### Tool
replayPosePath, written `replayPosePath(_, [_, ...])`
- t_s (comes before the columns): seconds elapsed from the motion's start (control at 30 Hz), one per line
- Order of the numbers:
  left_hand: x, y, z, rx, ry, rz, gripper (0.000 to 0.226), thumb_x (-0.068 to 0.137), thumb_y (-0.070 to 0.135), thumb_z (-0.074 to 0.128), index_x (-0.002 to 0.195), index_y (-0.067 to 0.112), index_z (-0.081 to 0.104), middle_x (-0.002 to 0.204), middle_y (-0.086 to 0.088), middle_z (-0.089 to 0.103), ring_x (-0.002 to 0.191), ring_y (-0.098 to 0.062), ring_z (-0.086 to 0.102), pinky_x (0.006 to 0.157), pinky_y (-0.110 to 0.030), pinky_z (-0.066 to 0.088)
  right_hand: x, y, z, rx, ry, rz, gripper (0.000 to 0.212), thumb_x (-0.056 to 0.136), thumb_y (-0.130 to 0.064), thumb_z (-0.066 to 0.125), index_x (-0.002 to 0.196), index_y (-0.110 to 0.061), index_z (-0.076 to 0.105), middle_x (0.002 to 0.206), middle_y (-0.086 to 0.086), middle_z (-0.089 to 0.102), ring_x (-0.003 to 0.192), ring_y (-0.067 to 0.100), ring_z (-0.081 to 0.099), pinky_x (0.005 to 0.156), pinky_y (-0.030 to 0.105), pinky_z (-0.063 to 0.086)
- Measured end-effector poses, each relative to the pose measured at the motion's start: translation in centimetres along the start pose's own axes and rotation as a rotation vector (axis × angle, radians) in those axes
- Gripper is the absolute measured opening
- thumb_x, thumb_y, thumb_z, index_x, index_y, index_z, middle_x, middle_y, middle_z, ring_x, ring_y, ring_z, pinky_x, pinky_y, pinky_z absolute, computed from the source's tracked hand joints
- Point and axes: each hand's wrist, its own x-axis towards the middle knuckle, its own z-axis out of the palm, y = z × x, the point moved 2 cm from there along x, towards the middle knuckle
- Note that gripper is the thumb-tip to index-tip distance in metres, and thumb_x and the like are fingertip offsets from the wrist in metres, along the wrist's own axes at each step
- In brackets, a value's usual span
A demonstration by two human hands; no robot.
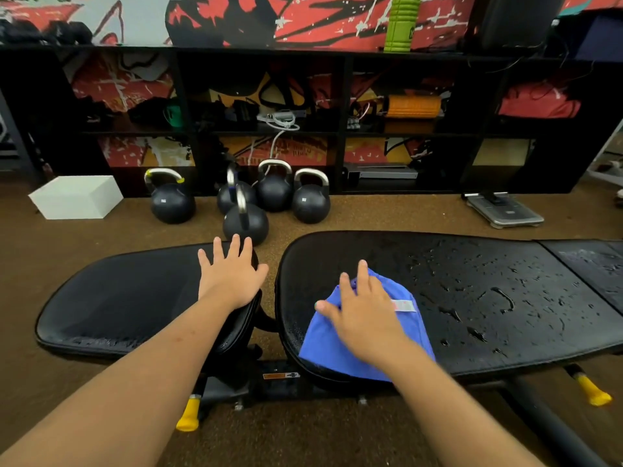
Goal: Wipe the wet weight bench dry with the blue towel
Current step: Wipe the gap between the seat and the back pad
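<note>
Blue towel [362, 335]: being pressed flat on the near left end of the wet weight bench [488, 298] pad under the open-palmed right hand [360, 311], nothing pinched. Seat pad [128, 298]: being steadied by the left hand [231, 274], fingers spread, likely for bracing.

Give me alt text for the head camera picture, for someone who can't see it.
A person's right hand presses a blue towel flat on a black weight bench beaded with water, while the left hand rests flat on the seat pad beside it. Five kettlebells sit on the brown floor behind, before dark shelves of gym gear.
</note>
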Motion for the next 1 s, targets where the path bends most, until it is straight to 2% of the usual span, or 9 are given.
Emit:
replayPosePath(0.1, [0.0,0.0,0.1,-0.011,0.01,0.002,0.073,0.097,0.062,0.02,0.159,0.027,0.002,0.167,0.0,-0.003,0.152,-0.034,-0.009,0.12,-0.059,-0.001,3.2,-0.7,1.4,0.061,0.121,-0.102,0.085,0.091,-0.07,0.004,0.157,-0.017,-0.006,0.162,0.011,-0.019,0.149,0.026,-0.019,0.122,0.043,-0.003])
replayPosePath(0.23, [-0.4,0.0,-0.3,-0.04,-0.01,0.023,0.064,0.101,0.053,0.025,0.159,0.029,0.012,0.167,0.002,0.006,0.152,-0.035,-0.004,0.12,-0.058,0.0,6.1,-0.3,-0.7,0.415,0.183,-0.286,0.06,0.105,-0.044,0.03,0.157,-0.021,0.01,0.165,0.001,0.0,0.15,0.019,-0.013,0.123,0.044,0.002])
replayPosePath(0.3, [-1.2,0.6,-0.9,-0.178,0.075,0.105,0.052,0.104,0.037,0.03,0.156,0.029,0.026,0.161,0.001,0.03,0.151,-0.033,0.016,0.123,-0.053,0.007,5.2,0.5,-0.3,0.284,0.277,-0.18,0.058,0.105,-0.043,0.024,0.157,-0.019,0.01,0.165,0.005,0.004,0.151,0.026,-0.007,0.123,0.046,-0.002])
replayPosePath(0.4, [-3.8,3.7,-2.4,-0.609,0.283,0.229,0.043,0.103,0.016,0.042,0.144,0.023,0.05,0.124,-0.004,0.068,0.121,-0.023,0.059,0.117,-0.033,0.029,1.3,1.4,1.7,-0.037,0.163,-0.066,0.077,0.092,-0.057,-0.005,0.157,-0.017,0.003,0.164,0.012,-0.004,0.15,0.036,-0.006,0.121,0.051,-0.003])
replayPosePath(0.47, [-5.2,7.5,-3.1,-0.736,0.362,0.344,0.039,0.1,0.011,0.049,0.137,0.018,0.059,0.128,-0.006,0.067,0.128,-0.017,0.055,0.114,-0.025,0.031,-1.6,1.5,2.2,-0.062,0.213,-0.13,0.079,0.091,-0.062,-0.01,0.157,-0.025,0.012,0.164,0.007,0.003,0.15,0.039,0.001,0.12,0.055,0.0])
replayPosePath(0.57, [-4.0,12.9,-2.3,-0.6,0.154,0.567,0.039,0.101,0.014,0.047,0.138,0.019,0.058,0.148,-0.003,0.051,0.145,-0.015,0.033,0.121,-0.033,0.019,-3.3,2.0,1.8,-0.058,0.137,-0.205,0.074,0.085,-0.07,-0.011,0.153,-0.045,0.0,0.164,-0.01,-0.007,0.15,0.035,-0.012,0.119,0.055,-0.008])
replayPosePath(0.63, [-2.1,13.9,-1.5,-0.51,0.029,0.538,0.038,0.104,0.023,0.043,0.141,0.019,0.055,0.152,0.0,0.045,0.146,-0.016,0.031,0.119,-0.03,0.02,-2.0,2.6,1.2,-0.081,0.107,-0.185,0.069,0.087,-0.072,-0.006,0.152,-0.048,-0.004,0.163,-0.013,-0.009,0.149,0.032,-0.016,0.118,0.054,-0.012])
replayPosePath(0.77, [0.3,11.5,-1.2,-0.781,0.287,0.198,0.034,0.105,0.021,0.042,0.131,0.011,0.062,0.132,-0.005,0.064,0.124,-0.018,0.055,0.098,-0.017,0.033,6.8,5.1,-0.4,-0.048,0.093,-0.071,0.061,0.096,-0.066,0.014,0.153,-0.047,0.003,0.164,-0.012,-0.005,0.15,0.032,-0.01,0.118,0.056,-0.01])
replayPosePath(1.0, [0.6,11.6,-0.1,-0.823,0.329,0.202,0.032,0.104,0.014,0.043,0.125,0.008,0.066,0.129,-0.006,0.065,0.123,-0.015,0.055,0.098,-0.014,0.033,11.1,5.4,-0.5,-0.055,0.06,-0.025,0.066,0.095,-0.067,0.014,0.155,-0.041,0.004,0.165,-0.008,-0.005,0.15,0.034,-0.01,0.117,0.057,-0.008])
